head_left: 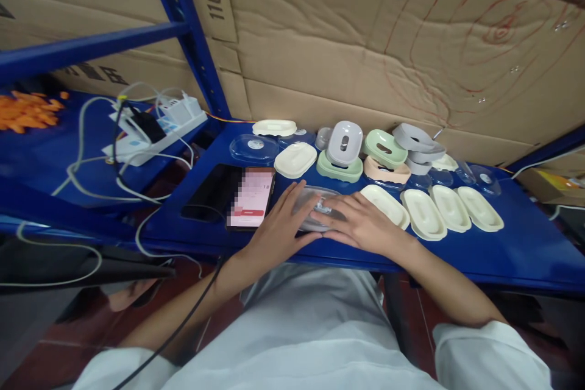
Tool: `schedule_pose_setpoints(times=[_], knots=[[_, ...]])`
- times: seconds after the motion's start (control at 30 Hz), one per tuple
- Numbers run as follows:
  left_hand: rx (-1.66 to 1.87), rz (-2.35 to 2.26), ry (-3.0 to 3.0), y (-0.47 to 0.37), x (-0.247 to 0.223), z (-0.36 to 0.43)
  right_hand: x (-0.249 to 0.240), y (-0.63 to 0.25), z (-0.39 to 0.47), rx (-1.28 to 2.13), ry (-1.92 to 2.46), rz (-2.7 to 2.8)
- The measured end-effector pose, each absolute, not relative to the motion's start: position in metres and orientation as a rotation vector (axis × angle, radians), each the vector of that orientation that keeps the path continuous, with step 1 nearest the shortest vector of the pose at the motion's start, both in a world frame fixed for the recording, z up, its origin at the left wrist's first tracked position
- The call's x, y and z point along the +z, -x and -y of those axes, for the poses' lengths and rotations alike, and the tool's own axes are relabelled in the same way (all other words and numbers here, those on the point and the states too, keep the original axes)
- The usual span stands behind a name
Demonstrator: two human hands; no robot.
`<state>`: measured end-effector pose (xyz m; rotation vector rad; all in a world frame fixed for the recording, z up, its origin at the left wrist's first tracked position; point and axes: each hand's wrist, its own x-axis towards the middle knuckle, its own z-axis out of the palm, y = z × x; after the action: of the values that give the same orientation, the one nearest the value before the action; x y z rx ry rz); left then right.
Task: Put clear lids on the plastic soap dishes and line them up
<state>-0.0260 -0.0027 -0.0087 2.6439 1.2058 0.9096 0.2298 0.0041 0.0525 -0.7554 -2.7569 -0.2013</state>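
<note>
A grey oval dish under a clear cover lies at the front edge of the blue table, between both hands. My left hand rests along its left side, fingers stretched out over the cover. From the right, my right hand lies over the cover with its fingers spread near a small label. Just right of the hands is a cream oval tray, partly behind my right hand. A phone with a lit screen lies left of my left hand.
Several cream trays line the right side of the blue table. Behind stand grey, green and peach dishes and clear covers. A power strip with cables and orange pieces are at left.
</note>
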Motion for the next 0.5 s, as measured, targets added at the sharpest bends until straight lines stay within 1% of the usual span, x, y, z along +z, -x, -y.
schedule_pose_setpoints(times=[0.1, 0.17, 0.23, 0.37, 0.5], knots=[[0.887, -1.129, -2.702, 0.024, -0.002, 0.009, 0.064, -0.240, -0.015, 0.140, 0.654, 2.611], [0.843, -1.012, -2.735, 0.023, 0.004, 0.013, 0.077, -0.241, -0.033, 0.281, 0.719, 2.530], [0.813, -0.929, -2.744, 0.023, 0.008, 0.015, 0.090, -0.234, -0.060, 0.213, 0.831, 2.568], [0.792, -0.852, -2.746, 0.025, 0.010, 0.013, 0.104, -0.199, -0.127, -0.131, 0.966, 2.789], [0.790, -0.797, -2.787, 0.028, 0.007, 0.010, 0.103, -0.181, -0.169, -0.187, 1.066, 2.822]])
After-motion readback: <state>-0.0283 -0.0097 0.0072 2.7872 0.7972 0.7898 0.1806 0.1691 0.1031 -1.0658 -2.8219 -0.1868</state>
